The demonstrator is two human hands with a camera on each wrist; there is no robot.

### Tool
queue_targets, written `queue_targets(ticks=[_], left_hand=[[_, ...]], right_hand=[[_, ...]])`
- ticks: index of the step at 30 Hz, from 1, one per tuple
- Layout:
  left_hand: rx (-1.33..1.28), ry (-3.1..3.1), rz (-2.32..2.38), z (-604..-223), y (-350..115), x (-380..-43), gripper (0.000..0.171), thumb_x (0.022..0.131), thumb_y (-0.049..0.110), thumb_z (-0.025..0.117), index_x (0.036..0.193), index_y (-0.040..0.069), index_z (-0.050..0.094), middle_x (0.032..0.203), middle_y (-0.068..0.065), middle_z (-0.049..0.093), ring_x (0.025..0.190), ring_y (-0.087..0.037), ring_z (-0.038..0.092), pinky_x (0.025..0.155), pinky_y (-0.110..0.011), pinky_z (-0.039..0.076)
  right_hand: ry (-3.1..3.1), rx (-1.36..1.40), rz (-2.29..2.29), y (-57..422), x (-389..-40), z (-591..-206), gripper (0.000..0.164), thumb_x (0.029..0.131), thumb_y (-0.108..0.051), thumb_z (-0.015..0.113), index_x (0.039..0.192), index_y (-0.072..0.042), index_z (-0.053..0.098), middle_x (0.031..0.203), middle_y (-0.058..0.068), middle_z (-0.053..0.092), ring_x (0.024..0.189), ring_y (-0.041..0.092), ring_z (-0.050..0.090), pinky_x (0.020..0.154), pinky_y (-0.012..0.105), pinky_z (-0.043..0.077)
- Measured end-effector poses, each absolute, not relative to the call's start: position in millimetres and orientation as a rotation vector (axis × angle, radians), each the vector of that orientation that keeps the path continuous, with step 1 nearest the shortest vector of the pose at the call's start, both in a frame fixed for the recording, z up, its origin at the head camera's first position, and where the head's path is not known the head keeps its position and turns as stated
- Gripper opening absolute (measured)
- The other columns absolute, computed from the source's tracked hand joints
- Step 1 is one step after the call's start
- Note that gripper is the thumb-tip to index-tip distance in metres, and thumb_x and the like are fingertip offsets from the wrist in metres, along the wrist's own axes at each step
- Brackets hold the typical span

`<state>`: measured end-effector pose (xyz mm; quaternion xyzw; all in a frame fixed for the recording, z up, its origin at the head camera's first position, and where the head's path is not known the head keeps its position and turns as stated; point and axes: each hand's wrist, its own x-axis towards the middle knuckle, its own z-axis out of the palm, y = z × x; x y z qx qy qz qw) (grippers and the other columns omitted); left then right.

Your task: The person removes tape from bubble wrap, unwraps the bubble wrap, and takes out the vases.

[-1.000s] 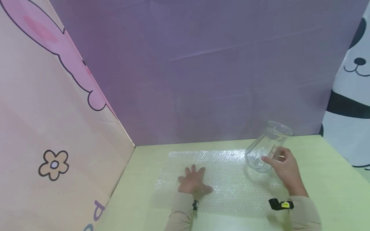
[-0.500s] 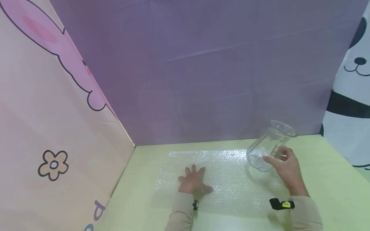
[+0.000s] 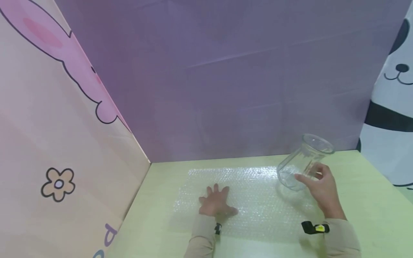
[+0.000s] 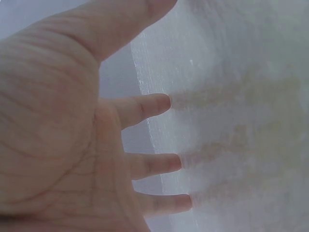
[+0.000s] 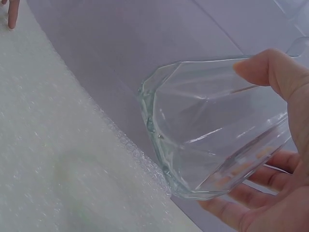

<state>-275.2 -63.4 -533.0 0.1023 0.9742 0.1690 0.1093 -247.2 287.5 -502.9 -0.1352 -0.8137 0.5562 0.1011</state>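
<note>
A clear glass vase (image 3: pixel 293 167) with a flared rim is held by my right hand (image 3: pixel 324 190) over the right part of a bubble wrap sheet (image 3: pixel 258 204). The vase leans, its mouth toward the upper right and its base toward the lower left. In the right wrist view, the thumb lies on one side of the faceted glass (image 5: pixel 193 121) and the fingers curl round the other. My left hand (image 3: pixel 214 202) rests with spread fingers on the left part of the sheet. The left wrist view shows those fingers (image 4: pixel 149 163) straight, their tips at the bubble wrap.
The pale green table (image 3: pixel 155 200) ends at a purple backdrop (image 3: pixel 226 89). A cartoon-printed panel (image 3: pixel 25 125) stands along the left side, and a panda-printed panel (image 3: pixel 390 150) on the right. Each wrist wears a small black strap-on device (image 3: pixel 311 228).
My right hand has shifted slightly to the right with the vase, which leans a little further. My left hand stays in place on the bubble wrap.
</note>
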Motion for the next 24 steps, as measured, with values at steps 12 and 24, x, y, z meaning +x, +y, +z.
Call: queue_targets(ticks=[12, 24], left_hand=[[0.302, 2.854, 0.519, -532.8, -63.4, -275.0, 0.099, 0.073, 0.060, 0.084, 0.156, 0.023, 0.042, 0.165, -0.026, 0.029, 0.149, -0.057, 0.025, 0.101, -0.089, 0.027], [0.277, 2.840, 0.552, -533.4, -63.6, -275.2, 0.100, 0.073, 0.059, 0.084, 0.156, 0.024, 0.041, 0.166, -0.025, 0.026, 0.151, -0.057, 0.021, 0.103, -0.090, 0.022]], right_hand=[[-2.284, -0.433, 1.658, 291.5, -246.7, -505.1, 0.065, 0.086, -0.041, 0.083, 0.129, -0.015, 0.042, 0.132, 0.002, 0.044, 0.137, 0.038, 0.040, 0.076, 0.008, 0.045], [-2.264, -0.541, 1.660, 295.8, -245.3, -505.4, 0.078, 0.085, -0.045, 0.082, 0.141, -0.015, 0.038, 0.132, 0.000, 0.045, 0.139, 0.037, 0.039, 0.088, 0.023, 0.048]])
